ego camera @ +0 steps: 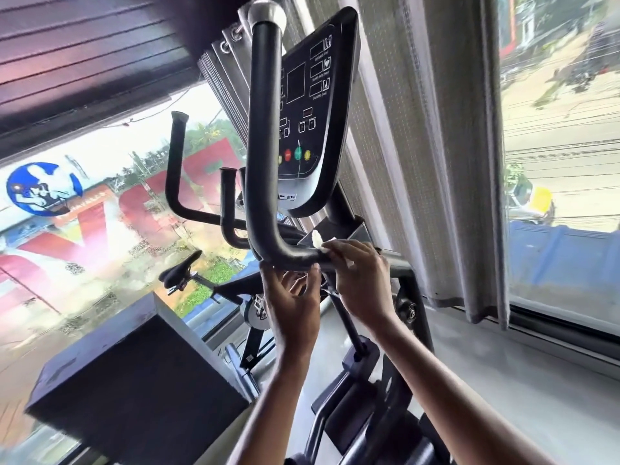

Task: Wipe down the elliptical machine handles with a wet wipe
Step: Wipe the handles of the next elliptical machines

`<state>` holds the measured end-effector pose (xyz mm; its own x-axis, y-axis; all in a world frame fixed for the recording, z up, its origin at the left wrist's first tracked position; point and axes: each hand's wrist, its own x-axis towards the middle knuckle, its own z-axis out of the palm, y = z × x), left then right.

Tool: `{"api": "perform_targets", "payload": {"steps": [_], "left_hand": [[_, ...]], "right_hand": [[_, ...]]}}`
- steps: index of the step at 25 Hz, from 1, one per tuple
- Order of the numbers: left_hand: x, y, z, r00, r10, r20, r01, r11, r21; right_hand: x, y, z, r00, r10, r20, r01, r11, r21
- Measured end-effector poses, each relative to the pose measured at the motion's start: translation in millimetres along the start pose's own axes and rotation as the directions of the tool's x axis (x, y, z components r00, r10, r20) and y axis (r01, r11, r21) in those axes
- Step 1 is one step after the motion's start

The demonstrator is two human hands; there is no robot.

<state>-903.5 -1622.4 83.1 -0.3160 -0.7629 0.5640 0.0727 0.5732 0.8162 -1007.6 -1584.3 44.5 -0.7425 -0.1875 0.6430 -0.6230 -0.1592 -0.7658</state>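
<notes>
Now keep your right hand (360, 280) pinching the wet wipe (316, 239) against the handle (265, 129) at its lower bend, wrap it fully, then draw upward. Your left hand (292, 303) curls beneath the bar; whether it grips, I cannot tell.

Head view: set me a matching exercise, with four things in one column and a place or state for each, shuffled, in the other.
Things:
1. wet wipe
2. left hand
3. console
4. bike saddle

Places or states:
A. mounted behind the upright part of the black elliptical handle
B. left of both hands, in front of the window
C. grips the elliptical handle at its bend, from below
D. white, held by the right hand against the elliptical handle

Pairs: 1-D, 2-C, 3-A, 4-B.
</notes>
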Motion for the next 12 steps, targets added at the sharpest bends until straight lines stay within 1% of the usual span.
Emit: {"api": "perform_targets", "payload": {"steps": [1, 3, 4, 6, 8, 10, 12], "left_hand": [[0.6, -1.9, 2.1, 1.000, -0.005, -0.006, 0.005, 1.000, -0.004], [-0.1, -4.1, 4.9, 1.000, -0.010, -0.023, 0.010, 1.000, -0.009], [-0.6, -3.8, 5.5, 0.999, -0.012, -0.032, 0.012, 1.000, -0.017], [-1.0, -2.1, 5.7, 0.999, -0.010, -0.038, 0.009, 0.999, -0.034], [-0.6, -1.2, 4.8, 1.000, -0.012, -0.017, 0.011, 1.000, -0.026], [-0.5, -0.2, 3.1, 1.000, -0.012, 0.004, 0.012, 1.000, -0.017], [1.8, -3.2, 3.5, 1.000, -0.022, 0.012, 0.023, 0.999, -0.031]], "right_hand": [[-4.5, 1.9, -0.2, 0.999, -0.017, -0.027, 0.018, 1.000, 0.013], [-8.5, 8.0, -0.2, 0.997, 0.013, -0.082, -0.013, 1.000, -0.001], [-9.4, 9.8, 0.3, 0.995, 0.035, -0.095, -0.035, 0.999, -0.004], [-12.7, 9.6, 3.0, 0.996, 0.028, -0.090, -0.026, 0.999, 0.028], [-15.3, 11.5, 3.6, 0.993, 0.042, -0.113, -0.035, 0.997, 0.069], [-21.1, 13.2, 4.8, 0.982, 0.104, -0.157, -0.089, 0.991, 0.100], [-27.3, 11.9, 5.7, 0.982, 0.089, -0.166, -0.071, 0.991, 0.109]]}}
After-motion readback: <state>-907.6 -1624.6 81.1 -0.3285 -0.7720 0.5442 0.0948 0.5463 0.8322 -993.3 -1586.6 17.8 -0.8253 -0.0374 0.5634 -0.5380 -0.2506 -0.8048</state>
